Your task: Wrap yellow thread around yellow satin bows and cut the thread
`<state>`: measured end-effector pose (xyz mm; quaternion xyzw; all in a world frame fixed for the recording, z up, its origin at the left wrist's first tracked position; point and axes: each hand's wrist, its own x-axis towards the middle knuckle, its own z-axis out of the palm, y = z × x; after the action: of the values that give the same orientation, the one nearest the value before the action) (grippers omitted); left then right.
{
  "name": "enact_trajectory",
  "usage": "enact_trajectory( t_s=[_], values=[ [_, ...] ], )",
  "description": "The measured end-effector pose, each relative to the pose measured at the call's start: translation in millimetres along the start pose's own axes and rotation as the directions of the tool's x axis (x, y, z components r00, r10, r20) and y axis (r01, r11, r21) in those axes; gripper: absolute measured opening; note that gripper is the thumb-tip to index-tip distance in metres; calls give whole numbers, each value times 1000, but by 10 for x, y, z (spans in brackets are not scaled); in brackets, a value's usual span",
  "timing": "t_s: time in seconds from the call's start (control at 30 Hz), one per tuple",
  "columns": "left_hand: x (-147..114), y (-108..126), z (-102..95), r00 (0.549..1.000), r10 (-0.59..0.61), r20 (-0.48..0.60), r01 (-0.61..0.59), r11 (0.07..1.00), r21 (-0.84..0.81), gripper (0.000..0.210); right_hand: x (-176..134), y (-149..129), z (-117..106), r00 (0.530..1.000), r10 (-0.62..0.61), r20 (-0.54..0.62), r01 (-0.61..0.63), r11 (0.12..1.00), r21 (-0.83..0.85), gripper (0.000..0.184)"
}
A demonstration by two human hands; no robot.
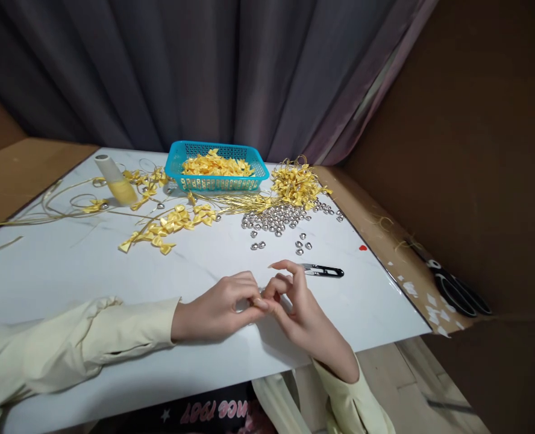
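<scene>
My left hand and my right hand meet fingertip to fingertip over the near part of the white table. Thumb and fingers are pinched together on both; whatever lies between them is hidden or too small to make out. Just beyond my right hand is a pair of black thread snips. Farther back lie a pile of silver beads and a loose row of yellow bows. A bundle of gold cords runs to a heap of bows with cord loops.
A blue basket full of yellow bows stands at the back. To its left, a white-capped bottle with yellow contents stands among loose cords. Black-handled scissors lie on cardboard at the right, beside paper scraps. A grey curtain hangs behind.
</scene>
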<state>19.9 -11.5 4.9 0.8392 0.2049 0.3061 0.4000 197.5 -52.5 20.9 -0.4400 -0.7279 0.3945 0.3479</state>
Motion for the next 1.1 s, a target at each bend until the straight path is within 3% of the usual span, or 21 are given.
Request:
enact_trajectory(
  t_s=[0.1,0.23,0.37,0.47,0.57,0.7,0.87,1.0,1.1],
  values=[
    [0,5,-8,1000,1,28,-1,1000,12,19,-1,28,25,1000,-19,-2,19,998,53,32],
    [7,22,-14,996,-56,63,58,998,-17,19,-17,38,93,991,-53,-122,69,989,134,34],
    [13,31,-10,991,-114,74,119,991,-68,20,-14,29,105,975,48,-216,13,962,274,28],
    [16,23,-7,987,-152,53,156,984,-89,21,3,50,24,974,151,-172,-79,926,368,29],
    [19,12,-9,984,-174,27,176,978,-109,22,9,83,-70,977,205,-61,-181,945,273,26],
    [14,7,-18,992,-120,40,124,984,-125,21,-2,78,-86,976,213,53,-217,970,105,42],
    [25,17,-35,994,-104,45,110,981,-160,17,-4,23,-16,988,150,35,-152,985,81,42],
    [49,27,-42,979,-177,97,195,953,-231,18,-15,32,22,991,134,-6,-132,984,120,44],
    [46,39,-34,962,-246,120,270,925,-269,19,-29,58,10,989,94,-110,-84,992,94,44]
  ],
)
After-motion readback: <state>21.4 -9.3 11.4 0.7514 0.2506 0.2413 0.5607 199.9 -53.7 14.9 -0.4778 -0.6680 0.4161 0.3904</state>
